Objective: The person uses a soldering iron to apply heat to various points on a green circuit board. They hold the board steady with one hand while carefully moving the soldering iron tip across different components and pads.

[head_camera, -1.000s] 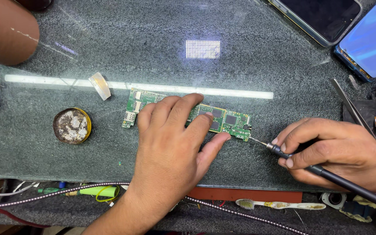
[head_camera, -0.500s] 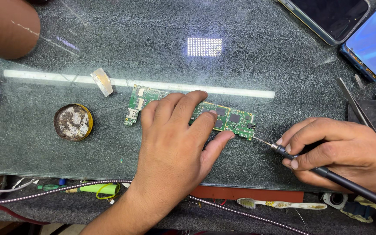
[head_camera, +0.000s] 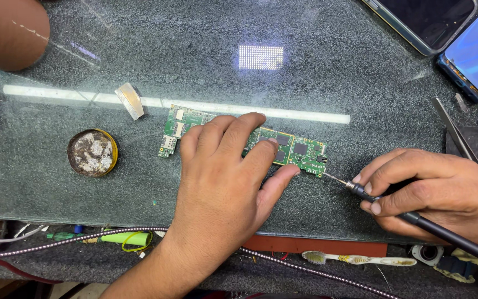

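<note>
The left hand (head_camera: 225,177) lies flat, fingers spread, pressing down a long green circuit board (head_camera: 300,150) at the centre of the dark speckled glass worktop (head_camera: 333,77). The right hand (head_camera: 432,194), at four o'clock from the board, is closed around a slim black soldering iron (head_camera: 416,218), its tip touching the board's right end. A round brass tin of grey residue (head_camera: 92,152) sits at nine o'clock. Two phones (head_camera: 449,33) lie at two o'clock.
</note>
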